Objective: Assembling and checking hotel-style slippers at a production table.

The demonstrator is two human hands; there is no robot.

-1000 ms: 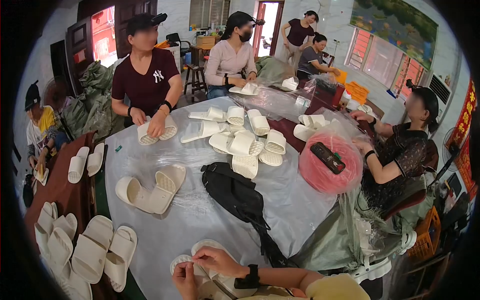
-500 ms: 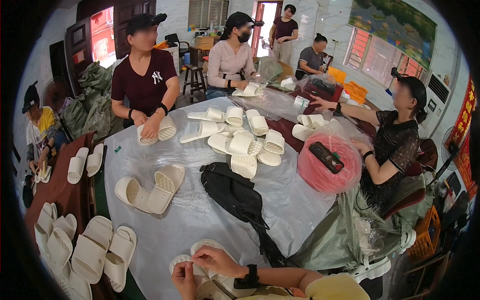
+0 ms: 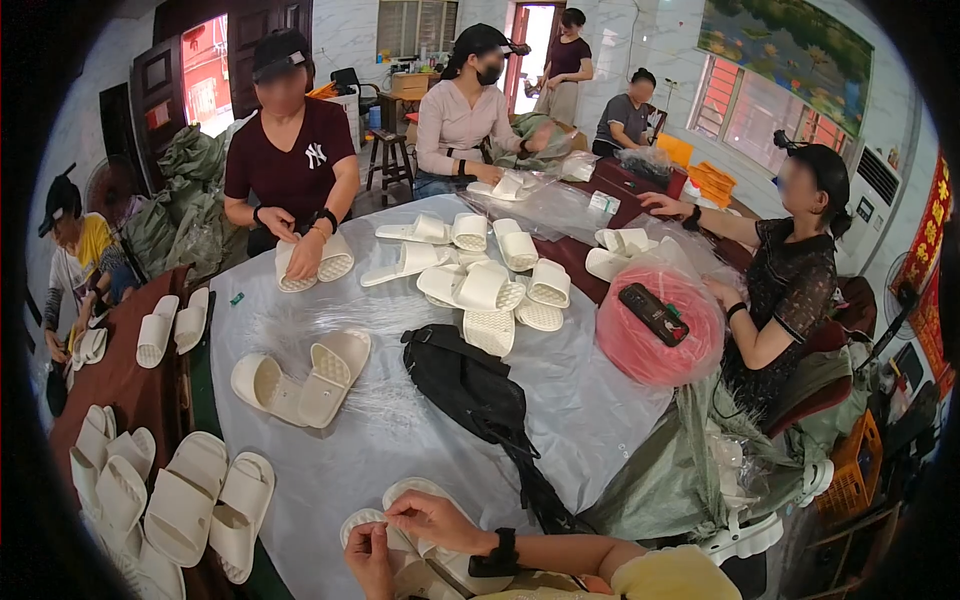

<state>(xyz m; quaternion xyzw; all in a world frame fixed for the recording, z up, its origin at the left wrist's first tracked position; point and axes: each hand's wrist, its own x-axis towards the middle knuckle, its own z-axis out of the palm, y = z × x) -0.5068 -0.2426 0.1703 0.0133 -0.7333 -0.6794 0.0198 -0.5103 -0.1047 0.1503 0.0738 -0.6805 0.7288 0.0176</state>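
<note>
At the near edge of the table, my left hand (image 3: 370, 561) is closed in a pinch, thumb against the fingers. Close beside it, my right hand (image 3: 438, 522) pinches too, its wrist in a black band. Anything between the fingertips is too small to make out. Under both hands lies a pair of cream slippers (image 3: 424, 485), partly covered by them. Farther up the table sits another cream pair (image 3: 333, 378), one slipper leaning against the other. A black sling bag (image 3: 462, 385) lies beyond my right hand, its strap trailing toward me.
More cream slippers (image 3: 186, 498) stand on the brown surface at left, and a pile of slippers (image 3: 487, 287) lies mid-table. At right are a pink plastic roll (image 3: 640, 350) with a black device on top and a green woven sack (image 3: 650, 480). Several co-workers surround the table.
My hands keep almost the same pose over the slippers. Across the table, the co-worker in dark red has turned their head forward and down; the one in pink has moved an arm toward the plastic.
</note>
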